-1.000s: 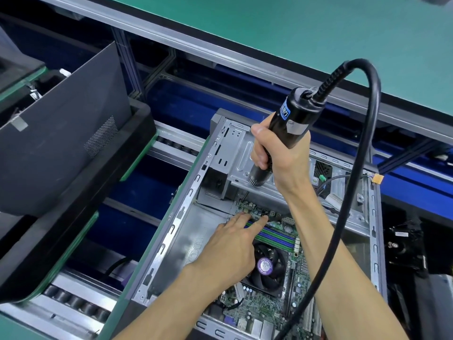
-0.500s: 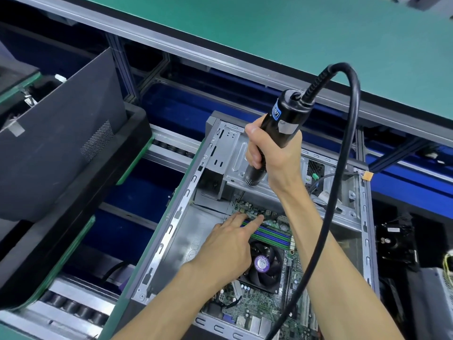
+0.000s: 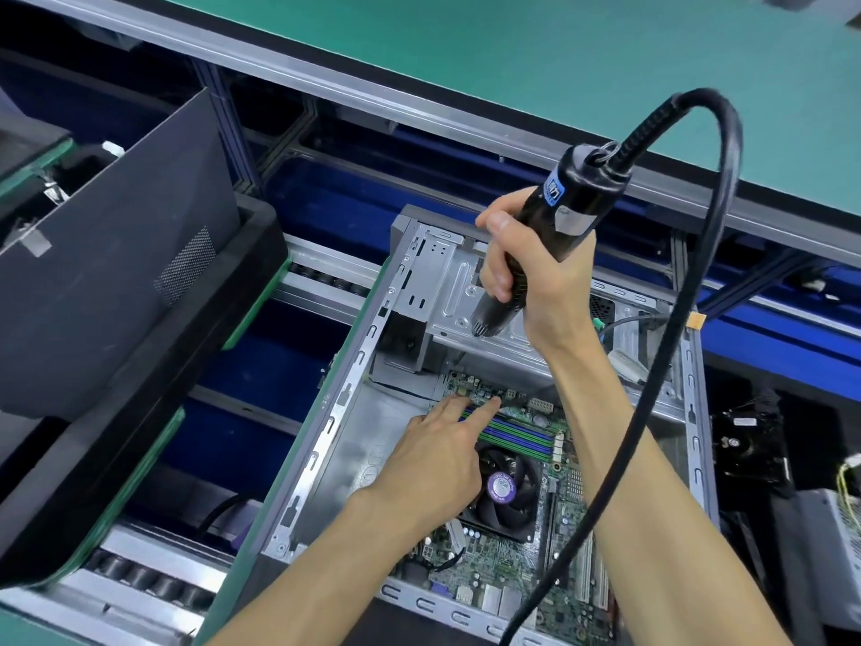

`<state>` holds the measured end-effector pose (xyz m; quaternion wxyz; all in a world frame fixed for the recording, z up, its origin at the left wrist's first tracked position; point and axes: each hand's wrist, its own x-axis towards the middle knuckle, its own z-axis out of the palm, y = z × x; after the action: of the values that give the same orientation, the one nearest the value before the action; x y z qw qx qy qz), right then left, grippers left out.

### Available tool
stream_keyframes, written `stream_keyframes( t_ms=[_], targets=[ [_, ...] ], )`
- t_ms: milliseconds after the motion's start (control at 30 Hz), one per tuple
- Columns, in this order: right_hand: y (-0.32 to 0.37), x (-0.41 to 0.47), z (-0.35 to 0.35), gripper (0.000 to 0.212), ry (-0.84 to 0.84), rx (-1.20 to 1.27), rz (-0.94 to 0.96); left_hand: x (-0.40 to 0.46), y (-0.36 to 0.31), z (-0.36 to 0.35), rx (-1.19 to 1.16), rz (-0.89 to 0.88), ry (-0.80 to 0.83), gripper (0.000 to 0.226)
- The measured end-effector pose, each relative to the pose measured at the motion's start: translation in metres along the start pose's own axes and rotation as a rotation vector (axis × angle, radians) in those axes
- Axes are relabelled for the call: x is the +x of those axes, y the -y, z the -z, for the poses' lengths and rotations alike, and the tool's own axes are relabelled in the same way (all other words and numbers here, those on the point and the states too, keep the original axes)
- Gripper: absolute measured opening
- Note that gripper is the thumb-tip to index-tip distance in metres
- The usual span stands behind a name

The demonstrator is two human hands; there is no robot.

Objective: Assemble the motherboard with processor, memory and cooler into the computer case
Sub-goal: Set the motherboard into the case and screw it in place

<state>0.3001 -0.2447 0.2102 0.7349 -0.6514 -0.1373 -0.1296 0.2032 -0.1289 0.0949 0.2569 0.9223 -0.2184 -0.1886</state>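
Note:
An open grey computer case [image 3: 354,389] lies on its side below me. Inside it sits the green motherboard [image 3: 489,561], with a black cooler fan [image 3: 508,501] and green and blue memory slots [image 3: 517,435]. My left hand [image 3: 438,459] rests flat on the board, its fingertips on the slots near the board's far edge. My right hand [image 3: 536,282] grips a black electric screwdriver [image 3: 559,216], held upright above the board's far edge. The driver's tip is hidden behind the case's drive cage [image 3: 447,282]. A thick black cable [image 3: 699,319] loops from the driver's top down past my right forearm.
A black tray [image 3: 153,403] holding a dark case panel [image 3: 107,272] stands at the left on the roller conveyor [image 3: 153,575]. A green-topped bench [image 3: 512,44] runs along the back. Dark parts and a wired unit [image 3: 745,449] lie at the right.
The view has drifted slightly. My right hand with the screwdriver has stayed over the board's far edge, and my left hand has kept its place on the memory slots.

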Motion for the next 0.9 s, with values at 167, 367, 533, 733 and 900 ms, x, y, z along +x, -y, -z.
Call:
stream_keyframes(
  t_ms=[167,367,533,733,900],
  targets=[
    [0.023,-0.004,0.007,0.010,-0.001,0.082,0.100,-0.003,-0.005,0.000,-0.031,0.012,-0.032,0.068],
    [0.053,-0.014,0.017,0.010,-0.099,0.181,0.194,-0.007,-0.011,0.005,-0.036,0.010,-0.052,0.065],
    [0.074,-0.029,0.027,0.011,-0.208,0.239,0.269,-0.011,-0.018,0.013,-0.039,-0.005,-0.126,0.061],
    [0.098,-0.056,0.039,0.013,-0.376,0.296,0.349,-0.017,-0.030,0.020,-0.011,-0.108,-0.148,0.048],
    [0.122,-0.086,0.057,0.020,-0.569,0.414,0.394,-0.020,-0.051,0.027,0.010,-0.200,-0.136,0.043]
  ],
)
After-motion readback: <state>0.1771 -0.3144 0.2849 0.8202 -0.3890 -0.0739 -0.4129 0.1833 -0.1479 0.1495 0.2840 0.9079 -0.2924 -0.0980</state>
